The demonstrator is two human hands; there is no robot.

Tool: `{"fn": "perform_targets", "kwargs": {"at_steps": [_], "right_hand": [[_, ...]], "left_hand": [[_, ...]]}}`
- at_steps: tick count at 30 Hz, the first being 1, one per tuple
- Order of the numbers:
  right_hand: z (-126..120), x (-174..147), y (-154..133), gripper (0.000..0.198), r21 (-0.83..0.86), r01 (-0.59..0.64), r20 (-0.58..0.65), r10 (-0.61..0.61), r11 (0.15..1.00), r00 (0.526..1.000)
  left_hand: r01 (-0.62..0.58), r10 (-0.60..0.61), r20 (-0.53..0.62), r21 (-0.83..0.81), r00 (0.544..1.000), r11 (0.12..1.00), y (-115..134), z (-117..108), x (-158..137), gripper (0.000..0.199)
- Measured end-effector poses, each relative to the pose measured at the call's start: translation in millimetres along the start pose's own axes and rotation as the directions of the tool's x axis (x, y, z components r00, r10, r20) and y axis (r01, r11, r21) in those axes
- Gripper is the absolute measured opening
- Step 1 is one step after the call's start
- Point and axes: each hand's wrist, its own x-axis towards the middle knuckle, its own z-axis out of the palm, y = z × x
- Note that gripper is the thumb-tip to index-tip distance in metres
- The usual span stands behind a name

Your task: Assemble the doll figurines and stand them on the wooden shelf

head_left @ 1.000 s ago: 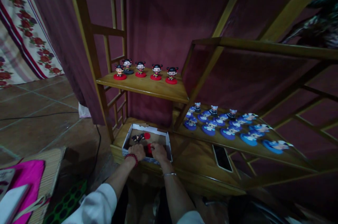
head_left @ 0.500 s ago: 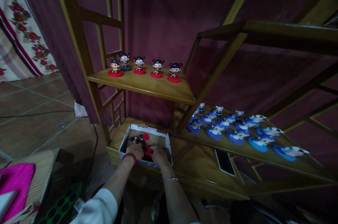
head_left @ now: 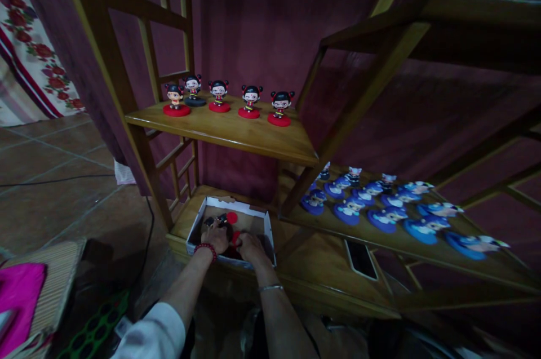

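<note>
A shallow white cardboard box (head_left: 267,224) sits on the low wooden shelf, holding small dark figurines with red round bases. Inside it, my left hand (head_left: 216,238), with a red bead bracelet at the wrist, has its fingers curled down beside a dark figurine (head_left: 221,217); what they grip is hidden. My right hand (head_left: 251,247), wearing a silver bangle, pinches the red base of a figurine (head_left: 235,237) near the box's middle. Dark round shapes between the two hands are partly covered. Another red disc (head_left: 232,217) lies farther back in the box.
Several black-haired figurines (head_left: 250,101) stand on the upper shelf (head_left: 220,132), directly above the box. Rows of blue-based figurines (head_left: 349,209) fill the right shelf. A phone (head_left: 361,260) lies right of the box. A slanting wooden post (head_left: 302,190) separates the shelves.
The camera view has shifted slightly, so the shelves look a little nearer. Both hands stay in the box, and the red base at my right fingers has moved slightly.
</note>
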Motion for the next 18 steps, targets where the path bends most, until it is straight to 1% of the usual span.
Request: {"fn": "perform_targets", "kwargs": {"at_steps": [2,6,9,12,18], "right_hand": [[0.9,0.3,0.9,0.021,0.011,0.019,0.001,-0.019,1.000,1.000],[3.4,1.8,2.4,0.023,0.021,0.012,0.013,-0.012,1.000,1.000],[6.2,4.3,5.4,0.027,0.038,0.005,0.015,-0.006,0.999,1.000],[7.8,6.1,8.5,0.028,0.050,0.001,0.008,-0.001,0.999,1.000],[2.9,2.8,5.0,0.025,0.040,-0.003,0.017,0.002,0.999,1.000]], "left_hand": [[0.000,0.000,-0.027,-0.011,1.000,1.000,-2.2,-0.6,1.8,0.036],[0.027,-0.031,-0.076,-0.049,0.997,0.998,-14.3,-3.1,12.0,0.041],[0.043,-0.050,-0.079,-0.092,0.996,0.995,-26.4,-6.9,21.4,0.039],[0.026,-0.039,-0.098,-0.129,0.994,0.991,-35.1,-11.1,26.7,0.038],[0.006,-0.022,-0.100,-0.155,0.995,0.988,-36.3,-15.3,25.2,0.036]]}}
